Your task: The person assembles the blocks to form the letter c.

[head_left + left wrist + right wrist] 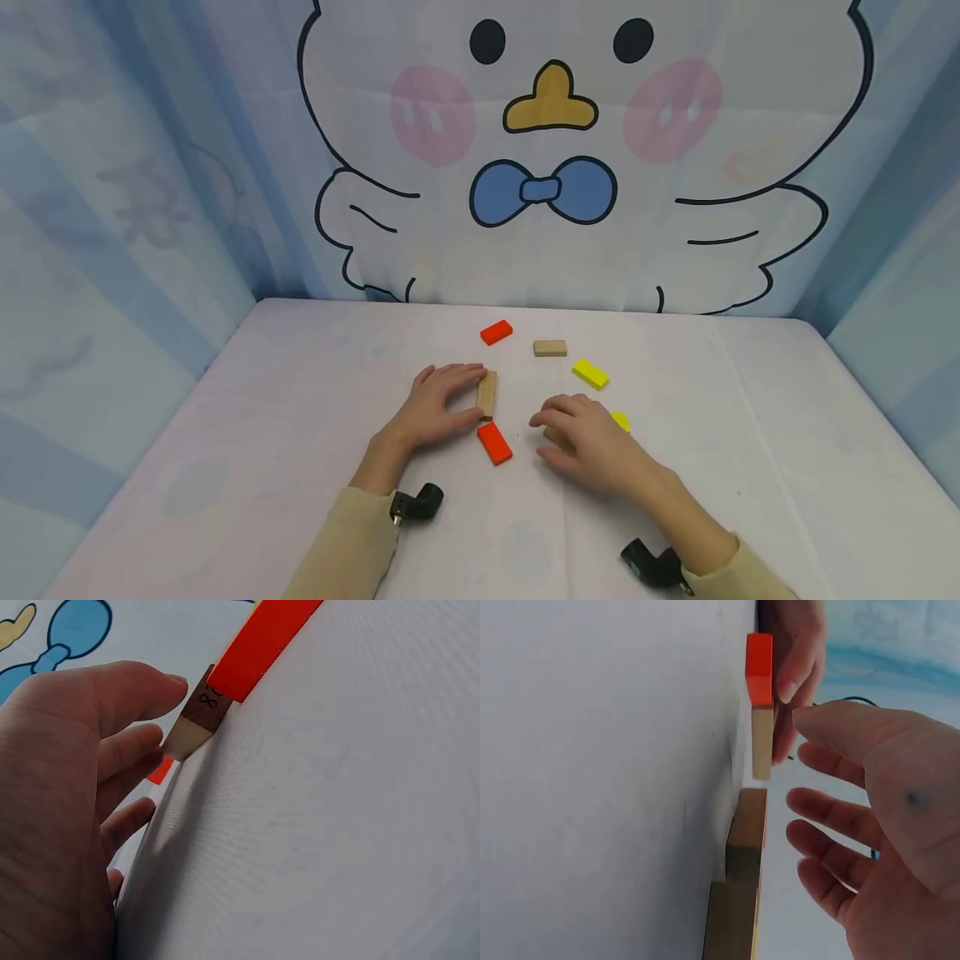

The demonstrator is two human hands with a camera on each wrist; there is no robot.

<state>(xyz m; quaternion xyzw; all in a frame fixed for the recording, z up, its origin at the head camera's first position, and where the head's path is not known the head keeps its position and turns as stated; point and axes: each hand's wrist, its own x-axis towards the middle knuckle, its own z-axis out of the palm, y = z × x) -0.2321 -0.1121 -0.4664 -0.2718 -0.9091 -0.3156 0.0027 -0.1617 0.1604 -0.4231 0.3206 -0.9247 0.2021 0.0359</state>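
My left hand (442, 404) lies on the left side of a narrow wooden block (487, 396), its thumb near the close end and its fingertips near the far end. In the left wrist view that wooden block (206, 705) bears dark markings, and the fingers curve loosely beside it. A red block (495, 443) sits just below its near end. My right hand (588, 442) hovers with loosely bent fingers over another wooden block (553, 437), mostly hidden beneath it. The right wrist view shows a gap between those fingers and the wooden blocks (746, 825). Behind this hand peeks a yellow block (620, 421).
Farther back on the white-covered table (360, 350) lie a red block (497, 332), a wooden block (551, 348) and a yellow block (591, 374). A cloth backdrop (540, 258) with a cartoon figure rises at the table's far edge; curtains hang on both sides.
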